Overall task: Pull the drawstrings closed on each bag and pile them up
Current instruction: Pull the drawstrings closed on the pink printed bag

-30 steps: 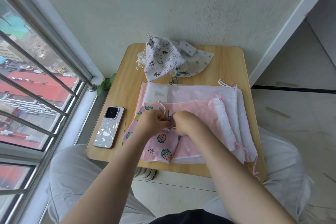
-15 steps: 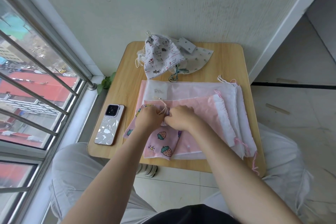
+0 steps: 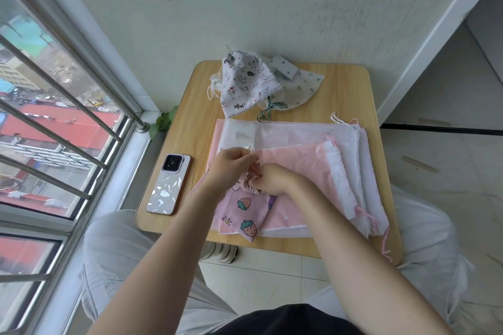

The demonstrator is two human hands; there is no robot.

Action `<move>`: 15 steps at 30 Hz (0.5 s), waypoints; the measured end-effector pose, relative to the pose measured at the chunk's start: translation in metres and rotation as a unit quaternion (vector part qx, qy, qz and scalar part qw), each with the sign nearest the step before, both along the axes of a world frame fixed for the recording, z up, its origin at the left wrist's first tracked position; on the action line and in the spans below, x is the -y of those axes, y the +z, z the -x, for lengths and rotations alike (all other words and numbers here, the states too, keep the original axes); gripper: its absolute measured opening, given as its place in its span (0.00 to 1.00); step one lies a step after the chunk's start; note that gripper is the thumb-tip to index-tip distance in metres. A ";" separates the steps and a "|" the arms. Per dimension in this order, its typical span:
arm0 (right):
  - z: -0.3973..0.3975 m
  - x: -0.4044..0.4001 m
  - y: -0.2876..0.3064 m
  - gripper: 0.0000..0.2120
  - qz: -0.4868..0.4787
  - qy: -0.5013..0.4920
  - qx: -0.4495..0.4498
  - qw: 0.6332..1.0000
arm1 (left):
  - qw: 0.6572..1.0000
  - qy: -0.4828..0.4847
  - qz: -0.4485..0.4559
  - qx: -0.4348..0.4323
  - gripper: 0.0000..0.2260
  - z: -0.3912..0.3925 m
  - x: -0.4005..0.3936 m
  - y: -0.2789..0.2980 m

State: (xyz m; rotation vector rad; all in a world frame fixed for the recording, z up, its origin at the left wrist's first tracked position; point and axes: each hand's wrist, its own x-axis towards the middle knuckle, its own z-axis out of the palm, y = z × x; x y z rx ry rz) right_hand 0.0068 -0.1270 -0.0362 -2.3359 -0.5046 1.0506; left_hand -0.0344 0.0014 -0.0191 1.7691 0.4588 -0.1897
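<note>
Small wooden table [image 3: 351, 90] by a window; both hands meet over the strawberry bag [image 3: 245, 212], left hand [image 3: 231, 168] pinching its drawstring [image 3: 251, 148], right hand [image 3: 272, 179] gripping the gathered mouth; cinching underway; next, pull taut and add it to the pile of closed bags [image 3: 250, 81] beyond the hands

Counter [image 3: 351, 95]: pale wood-grain top, smooth, low sheen. Strawberry bag [image 3: 245, 212]: pink printed cloth, matt, soft, puckered at its gathered mouth. Cat-print bag [image 3: 247, 84]: white woven cloth, matt, creased. Large flat bags [image 3: 299, 166]: thin pink and white fabric, slightly sheer, matt, edges crinkled. Phone [image 3: 168, 185]: glossy back with reflective patches. Window bars [image 3: 54, 128]: bare metal, brushed shine. Wall [image 3: 245, 3]: painted, rough streaked texture. Floor tiles [image 3: 255, 280]: smooth, faint gloss.
</note>
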 end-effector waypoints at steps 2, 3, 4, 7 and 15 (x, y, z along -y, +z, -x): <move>-0.008 0.009 0.008 0.12 -0.043 -0.029 -0.048 0.998 | 0.998 -0.012 -0.064 -0.005 0.12 -0.002 0.001 -0.006; -0.013 0.014 0.013 0.13 -0.057 -0.033 -0.051 0.997 | 0.995 -0.018 -0.093 -0.008 0.12 -0.003 0.001 -0.008; -0.017 0.018 0.019 0.13 -0.069 -0.038 -0.048 0.996 | 0.992 -0.031 -0.125 -0.013 0.13 -0.004 0.001 -0.008; -0.027 0.023 0.037 0.16 -0.104 -0.061 -0.018 0.992 | 0.984 -0.085 -0.150 -0.037 0.13 -0.005 0.003 -0.002; -0.030 -0.003 0.042 0.05 -0.327 -0.220 0.009 0.919 | 0.982 -0.129 -0.125 -0.061 0.16 -0.006 0.002 0.007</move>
